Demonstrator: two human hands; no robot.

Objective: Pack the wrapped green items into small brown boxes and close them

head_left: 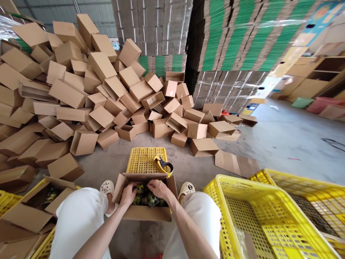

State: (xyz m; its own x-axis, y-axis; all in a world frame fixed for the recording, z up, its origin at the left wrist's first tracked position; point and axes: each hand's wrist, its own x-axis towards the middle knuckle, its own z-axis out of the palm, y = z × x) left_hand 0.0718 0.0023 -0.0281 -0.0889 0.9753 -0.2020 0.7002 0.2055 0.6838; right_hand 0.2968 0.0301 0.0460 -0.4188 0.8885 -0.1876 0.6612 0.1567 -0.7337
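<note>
An open cardboard box (147, 214) stands between my knees, its flaps spread outward. Inside lie green, roundish pieces of produce (138, 199) wrapped in shiny, dark-looking plastic film (153, 200); their exact kind is unclear. My left hand (128, 194) reaches in by the left wall, fingers curled down against the contents, the fingertips partly hidden. At the far side of the box, my right hand (159, 189) pinches the gathered film. Just beyond, a yellow-and-black tape dispenser (163, 165) rests on an upturned yellow crate (142, 160).
A large heap of empty cardboard boxes (102, 90) fills the floor ahead and left. Yellow crates (223, 216) stand close on my right. On my left, another open box (32, 216) sits on a yellow crate. Tall stacks of flattened cartons (231, 36) rise behind.
</note>
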